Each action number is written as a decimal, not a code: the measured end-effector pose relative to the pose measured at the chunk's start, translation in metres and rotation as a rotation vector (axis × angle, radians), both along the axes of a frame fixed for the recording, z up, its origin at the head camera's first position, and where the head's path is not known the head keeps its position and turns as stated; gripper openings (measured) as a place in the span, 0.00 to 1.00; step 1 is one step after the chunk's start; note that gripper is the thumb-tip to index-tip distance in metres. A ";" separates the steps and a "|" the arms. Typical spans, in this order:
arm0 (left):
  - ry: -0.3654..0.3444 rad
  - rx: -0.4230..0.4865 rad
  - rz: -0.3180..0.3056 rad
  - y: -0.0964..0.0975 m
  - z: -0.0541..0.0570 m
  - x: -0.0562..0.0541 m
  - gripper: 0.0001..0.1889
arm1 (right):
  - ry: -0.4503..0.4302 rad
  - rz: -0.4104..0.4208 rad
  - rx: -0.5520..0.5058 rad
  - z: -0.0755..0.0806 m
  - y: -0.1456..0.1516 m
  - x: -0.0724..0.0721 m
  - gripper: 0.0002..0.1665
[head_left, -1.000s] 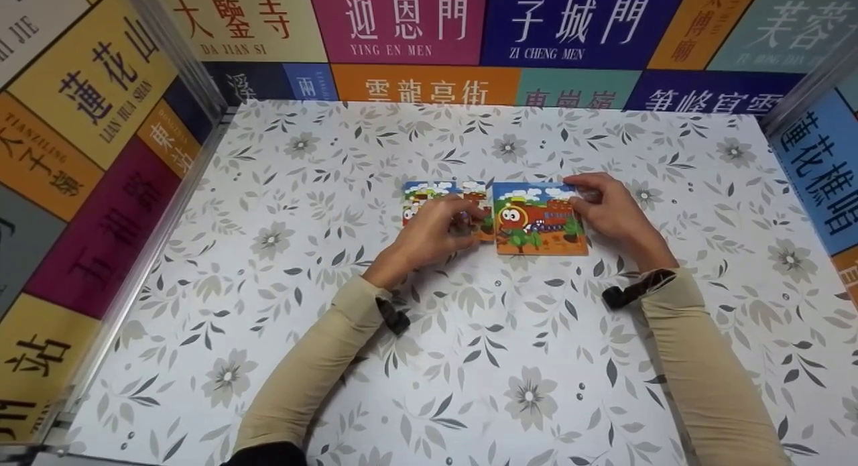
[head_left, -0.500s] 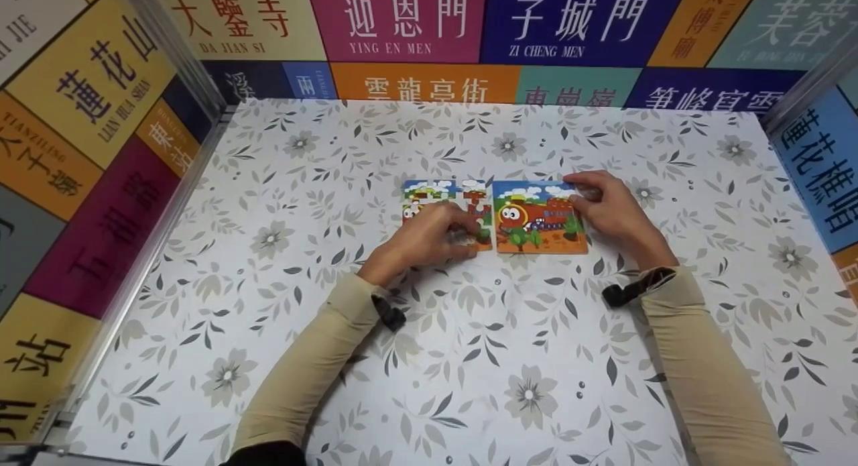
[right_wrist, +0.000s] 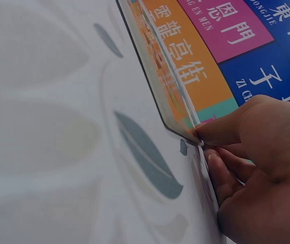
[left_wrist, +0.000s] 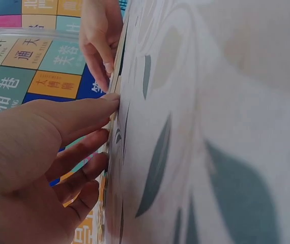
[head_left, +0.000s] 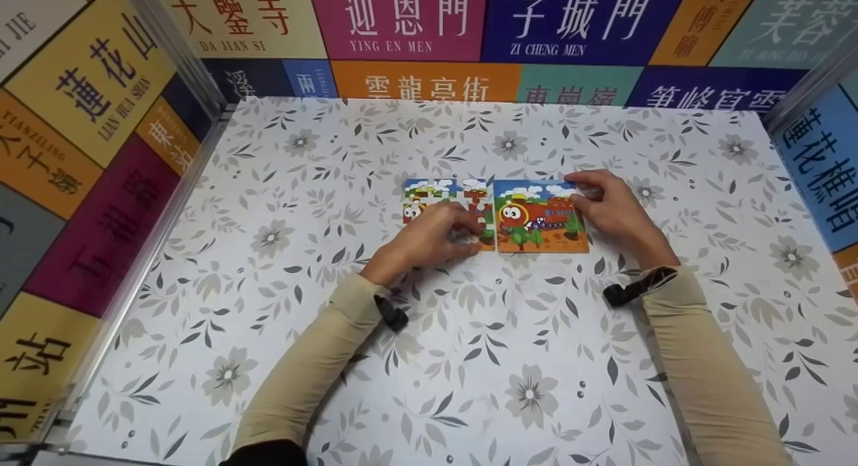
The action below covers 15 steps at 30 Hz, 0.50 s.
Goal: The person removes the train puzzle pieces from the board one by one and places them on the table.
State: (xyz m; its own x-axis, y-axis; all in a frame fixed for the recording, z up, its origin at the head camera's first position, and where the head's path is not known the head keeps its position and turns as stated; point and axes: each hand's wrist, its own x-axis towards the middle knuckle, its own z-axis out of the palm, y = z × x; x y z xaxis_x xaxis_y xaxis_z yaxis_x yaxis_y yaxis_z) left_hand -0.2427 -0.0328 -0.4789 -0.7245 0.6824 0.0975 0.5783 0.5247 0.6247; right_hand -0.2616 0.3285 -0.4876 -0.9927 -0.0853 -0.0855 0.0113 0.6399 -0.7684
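In the head view a jigsaw puzzle point(head_left: 474, 196) with a cartoon train lies flat, some seams showing between its pieces. My left hand point(head_left: 432, 235) covers its lower left part. With bent index finger and thumb it holds a puzzle piece point(head_left: 487, 241) at the near right corner. Just right of the puzzle lies a square picture card point(head_left: 541, 218) with the same train scene. My right hand point(head_left: 613, 208) grips the card's far right corner between thumb and index finger. In the right wrist view the thumb point(right_wrist: 221, 131) touches the card's corner.
A white table point(head_left: 429, 359) with a grey floral print lies under everything. Panels with Chinese lettering point(head_left: 402, 23) stand along its back and sides. Both forearms wear beige sleeves point(head_left: 308, 369) with black wrist cameras point(head_left: 622, 295).
My left hand and the puzzle's near right piece have shifted slightly toward me, then a little right, closer to the card. The right hand and the card stay in place.
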 end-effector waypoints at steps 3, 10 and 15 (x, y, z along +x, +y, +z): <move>-0.001 0.000 0.002 0.000 0.001 0.001 0.14 | -0.003 0.001 -0.002 0.000 0.000 0.000 0.27; 0.024 0.014 -0.004 0.002 0.005 0.002 0.16 | 0.047 0.020 0.014 -0.002 0.000 -0.001 0.27; 0.041 0.022 -0.001 0.011 0.009 0.003 0.20 | 0.035 0.010 0.018 -0.002 0.002 0.000 0.27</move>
